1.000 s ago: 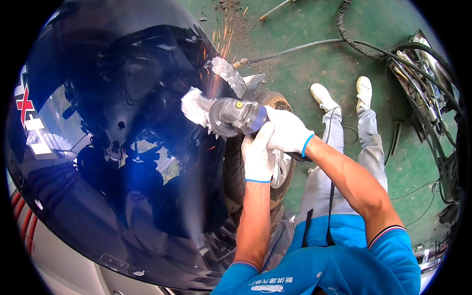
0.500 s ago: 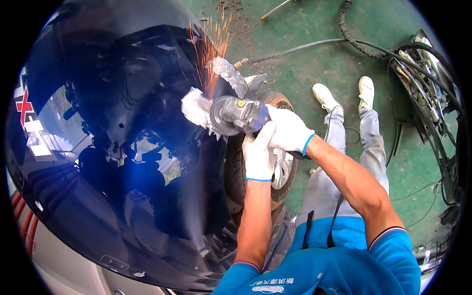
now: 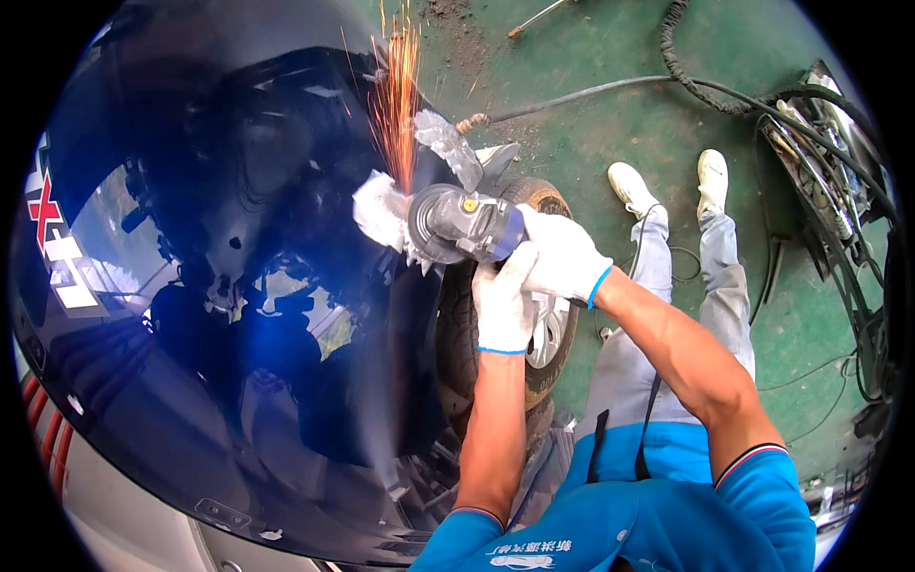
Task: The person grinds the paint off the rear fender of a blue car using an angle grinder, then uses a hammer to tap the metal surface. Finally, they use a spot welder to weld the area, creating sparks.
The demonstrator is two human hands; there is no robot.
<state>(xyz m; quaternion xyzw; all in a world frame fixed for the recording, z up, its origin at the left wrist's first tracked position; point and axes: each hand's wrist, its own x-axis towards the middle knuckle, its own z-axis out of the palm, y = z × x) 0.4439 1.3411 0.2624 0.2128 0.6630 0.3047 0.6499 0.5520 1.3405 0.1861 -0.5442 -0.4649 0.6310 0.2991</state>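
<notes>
Honestly, that grey, blue-collared angle grinder point(image 3: 469, 227), sparking at the edge of the glossy dark-blue car panel point(image 3: 276, 176), probably feels hefty, rigid and kicky, so grab its body, where the white-gloved left hand point(image 3: 505, 307) and white-gloved right hand point(image 3: 566, 255) have fingers wrapped.

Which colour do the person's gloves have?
White gloves with blue cuff edges, in the head view.

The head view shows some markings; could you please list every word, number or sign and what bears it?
Dark blue car panel: large red-and-white lettering decal; wording withheld.
Blue shirt: white characters beside a car-shaped emblem; wording withheld.
Tire: faint characters, too small to read.
Angle grinder: nothing legible.
</notes>
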